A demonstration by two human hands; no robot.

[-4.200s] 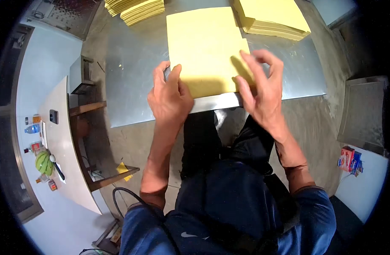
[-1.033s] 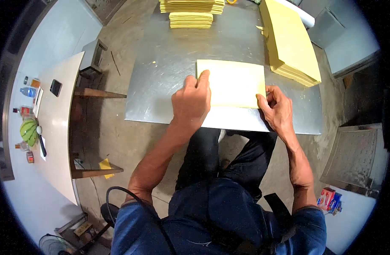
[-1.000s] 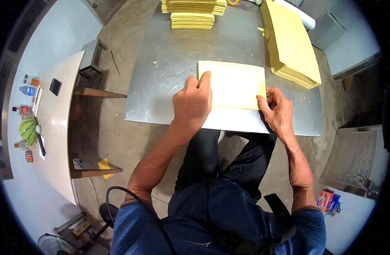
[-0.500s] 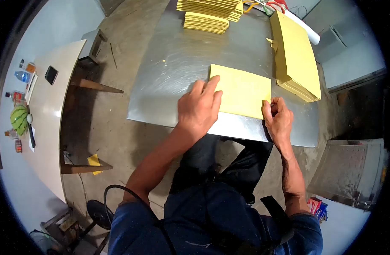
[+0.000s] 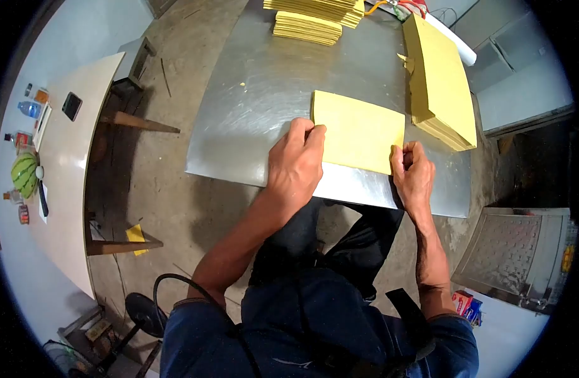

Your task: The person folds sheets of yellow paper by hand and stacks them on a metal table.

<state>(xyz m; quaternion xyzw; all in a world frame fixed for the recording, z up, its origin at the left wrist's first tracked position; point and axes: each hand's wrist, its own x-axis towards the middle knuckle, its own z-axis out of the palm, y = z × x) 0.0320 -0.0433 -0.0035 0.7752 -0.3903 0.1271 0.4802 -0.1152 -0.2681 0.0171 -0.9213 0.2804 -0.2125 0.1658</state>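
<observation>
A: What's the biggest thing that could go wrong on that metal worktop [image 5: 239, 126]?

B: I'd say the yellow paper piece [image 5: 362, 135] skewing. It lies flat near the front edge, between the two hands, and the surface looks slick. If one side is pulled harder, it could swivel.

A: How are the hands set?

B: The left hand [image 5: 295, 164] has thumb and forefinger pinched on the left edge. The right hand [image 5: 415, 176] pinches the right edge near its front corner, thumb on top, other fingers curled in.

A: Any lesser risks?

B: A creased corner, if that right pinch tightens. Smaller again, layers creeping apart, if there are several; I can't tell how many.

A: And around it?

B: Largest first: a pale side table [image 5: 69, 189] stands well apart, at the left. The tall yellow stack [image 5: 444, 82] is just beyond the right hand and limits room there. Folded yellow bundles [image 5: 307, 28] sit at the far side, out of the way. A white roll [image 5: 459, 47] lies behind the stack.

A: Anything smaller?

B: A torn flap [image 5: 405, 62] juts from the stack's left side and could snag a passing sheet. A tiny yellow scrap [image 5: 243, 84] lies well left, blocking nothing.
</observation>
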